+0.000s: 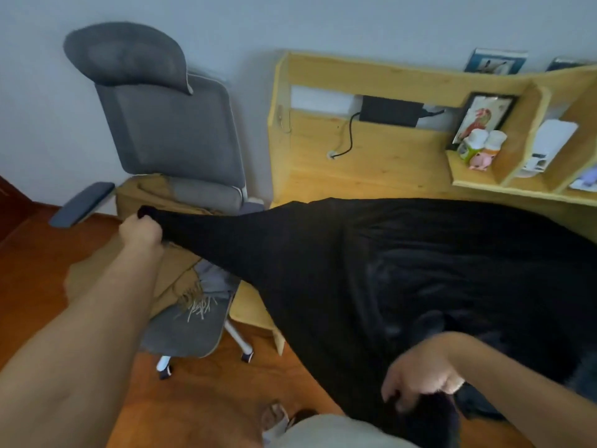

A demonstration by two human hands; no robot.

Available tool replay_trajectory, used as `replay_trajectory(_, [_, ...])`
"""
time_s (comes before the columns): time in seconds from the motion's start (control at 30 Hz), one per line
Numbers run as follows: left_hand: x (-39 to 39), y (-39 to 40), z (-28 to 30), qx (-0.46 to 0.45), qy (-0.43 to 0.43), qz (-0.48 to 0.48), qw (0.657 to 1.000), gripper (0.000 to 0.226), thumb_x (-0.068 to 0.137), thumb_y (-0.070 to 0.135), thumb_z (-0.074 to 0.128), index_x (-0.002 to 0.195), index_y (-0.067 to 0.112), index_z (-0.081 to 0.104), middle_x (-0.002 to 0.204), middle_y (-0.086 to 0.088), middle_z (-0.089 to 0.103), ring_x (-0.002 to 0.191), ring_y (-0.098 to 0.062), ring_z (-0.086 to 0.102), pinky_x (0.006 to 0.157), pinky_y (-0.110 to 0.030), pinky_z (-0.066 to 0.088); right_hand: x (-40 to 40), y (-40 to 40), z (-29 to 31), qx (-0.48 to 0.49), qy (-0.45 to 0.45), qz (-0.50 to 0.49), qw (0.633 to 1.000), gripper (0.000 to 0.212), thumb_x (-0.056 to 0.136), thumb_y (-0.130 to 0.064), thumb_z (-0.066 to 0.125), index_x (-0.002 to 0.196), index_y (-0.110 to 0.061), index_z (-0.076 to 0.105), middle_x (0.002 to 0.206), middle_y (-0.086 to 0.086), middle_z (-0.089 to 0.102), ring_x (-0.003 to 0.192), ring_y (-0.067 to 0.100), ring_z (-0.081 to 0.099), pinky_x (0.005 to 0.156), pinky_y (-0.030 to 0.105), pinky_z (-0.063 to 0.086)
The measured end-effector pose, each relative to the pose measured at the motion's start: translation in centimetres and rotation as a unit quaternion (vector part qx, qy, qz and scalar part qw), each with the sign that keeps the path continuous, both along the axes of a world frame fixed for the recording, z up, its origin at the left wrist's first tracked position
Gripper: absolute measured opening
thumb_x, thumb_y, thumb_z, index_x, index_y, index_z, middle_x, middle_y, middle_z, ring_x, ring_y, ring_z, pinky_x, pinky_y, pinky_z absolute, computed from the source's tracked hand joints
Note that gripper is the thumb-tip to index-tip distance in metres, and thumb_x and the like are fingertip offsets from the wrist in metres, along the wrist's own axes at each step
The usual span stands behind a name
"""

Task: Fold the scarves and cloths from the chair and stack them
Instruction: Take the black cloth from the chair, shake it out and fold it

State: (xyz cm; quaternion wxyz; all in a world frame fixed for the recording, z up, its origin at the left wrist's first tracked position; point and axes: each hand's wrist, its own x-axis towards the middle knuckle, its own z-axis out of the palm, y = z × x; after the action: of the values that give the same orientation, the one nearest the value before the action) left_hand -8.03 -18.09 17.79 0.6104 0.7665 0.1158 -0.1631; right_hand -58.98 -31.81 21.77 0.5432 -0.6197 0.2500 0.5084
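A large black cloth (403, 270) lies spread across the wooden desk (371, 163), one corner drawn out taut past the desk's left edge and over the chair. The left hand (140, 232) has that corner bunched in a closed fist, with a small tuft of fabric poking out beyond the knuckles. From this fist the cloth widens rightward into a broad dark sheet. The right hand (416, 383) curls its fingers over the cloth's near edge (the fingertips press into a gathered fold there), low and far right of the left fist.

Directly beneath the left fist, a tan fringed scarf (181, 286) and a grey cloth (214, 279) lie heaped on the seat of the grey office chair (171, 130). Beyond the stretched cloth, at the back of the desk, stand a framed picture (481, 119), two small bottles (483, 143) and a black box (391, 109) with a cable.
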Motion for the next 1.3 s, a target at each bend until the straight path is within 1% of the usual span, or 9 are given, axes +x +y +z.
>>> replay_trajectory(0.1, [4.3, -0.5, -0.9, -0.056, -0.04, -0.005, 0.998, 0.042, 0.098, 0.023, 0.049, 0.138, 0.027, 0.06, 0.127, -0.003, 0.066, 0.112, -0.024, 0.064, 0.1, -0.045, 0.054, 2.0, -2.7, 3.5, 0.11, -0.122, -0.191, 0.968, 0.022, 0.096, -0.001, 0.056, 0.117, -0.001, 0.064, 0.106, 0.008, 0.071, 0.092, 0.016, 0.07, 0.082, 0.029, 0.057])
replay_trajectory(0.17, [0.0, -2.1, 4.6, -0.033, -0.089, -0.044, 0.995, 0.036, 0.097, 0.027, 0.051, 0.129, 0.029, 0.066, 0.117, 0.003, 0.068, 0.104, -0.018, 0.065, 0.098, -0.038, 0.054, 4.0, -4.2, 7.3, 0.155, -0.209, -0.266, 0.928, 0.024, 0.092, -0.002, 0.062, 0.114, 0.007, 0.058, 0.106, 0.018, 0.066, 0.089, 0.022, 0.069, 0.077, 0.031, 0.059])
replay_trajectory(0.27, [-6.2, -4.6, 9.5, -0.059, -0.146, -0.161, 0.974, 0.033, 0.102, 0.014, 0.056, 0.133, 0.022, 0.061, 0.118, 0.002, 0.067, 0.106, -0.019, 0.065, 0.099, -0.037, 0.054, 7.0, -4.1, 9.9, -0.082, -0.345, -0.191, 0.915, 0.009, 0.093, -0.005, 0.067, 0.098, 0.0, 0.061, 0.097, 0.005, 0.072, 0.087, 0.016, 0.069, 0.076, 0.025, 0.055])
replay_trajectory(0.37, [-11.6, -5.4, 11.4, -0.088, -0.132, -0.265, 0.951, 0.033, 0.098, 0.007, 0.063, 0.126, 0.023, 0.056, 0.113, -0.004, 0.073, 0.1, -0.024, 0.072, 0.09, -0.048, 0.06, 8.6, -2.4, 11.3, -0.256, -0.435, -0.168, 0.847, 0.008, 0.094, -0.006, 0.067, 0.09, -0.013, 0.069, 0.084, -0.007, 0.073, 0.077, 0.004, 0.066, 0.066, 0.015, 0.048])
replay_trajectory(0.53, [-21.6, -4.2, 13.2, -0.179, -0.094, -0.406, 0.891, 0.022, 0.096, -0.003, 0.062, 0.116, 0.008, 0.062, 0.101, -0.014, 0.077, 0.093, -0.031, 0.075, 0.084, -0.044, 0.061, 8.9, 0.6, 10.5, -0.265, -0.522, -0.192, 0.788, 0.011, 0.095, -0.019, 0.069, 0.085, -0.015, 0.069, 0.08, 0.009, 0.066, 0.073, 0.024, 0.06, 0.07, 0.037, 0.05])
replay_trajectory(0.73, [-27.5, -3.3, 13.6, -0.278, 0.049, -0.453, 0.846, 0.025, 0.099, -0.003, 0.053, 0.117, -0.005, 0.07, 0.107, -0.018, 0.075, 0.093, -0.022, 0.071, 0.079, -0.028, 0.058, 8.7, 0.8, 11.1, -0.211, -0.574, -0.34, 0.714, 0.008, 0.098, -0.01, 0.062, 0.094, -0.008, 0.068, 0.084, 0.002, 0.066, 0.079, 0.012, 0.059, 0.077, 0.028, 0.049])
replay_trajectory(1.03, [-29.8, -3.2, 12.4, -0.346, 0.195, -0.41, 0.821, 0.036, 0.098, 0.005, 0.059, 0.133, -0.004, 0.058, 0.129, -0.026, 0.063, 0.117, -0.033, 0.062, 0.107, -0.047, 0.047, 8.0, 0.2, 10.6, -0.131, -0.54, -0.435, 0.709, 0.014, 0.097, -0.001, 0.059, 0.105, 0.001, 0.07, 0.102, 0.017, 0.074, 0.101, 0.033, 0.07, 0.094, 0.042, 0.057])
replay_trajectory(1.2, [-29.7, -2.8, 12.6, -0.281, 0.103, -0.445, 0.844, 0.025, 0.093, 0.015, 0.066, 0.114, 0.003, 0.067, 0.108, -0.019, 0.067, 0.098, -0.027, 0.064, 0.083, -0.034, 0.055, 7.3, 0.1, 10.7, -0.126, -0.539, -0.423, 0.717, 0.011, 0.095, -0.004, 0.062, 0.1, 0.003, 0.069, 0.095, 0.022, 0.072, 0.092, 0.037, 0.069, 0.086, 0.039, 0.057])
replay_trajectory(1.3, [-29.6, -2.4, 12.2, -0.24, -0.006, -0.422, 0.874, 0.005, 0.091, 0.01, 0.072, 0.094, 0.012, 0.075, 0.093, -0.015, 0.069, 0.089, -0.03, 0.064, 0.083, -0.044, 0.053, 6.5, 0.0, 10.8, -0.162, -0.548, -0.369, 0.733, 0.007, 0.096, -0.006, 0.063, 0.098, -0.006, 0.069, 0.085, 0.008, 0.072, 0.081, 0.026, 0.067, 0.077, 0.032, 0.055])
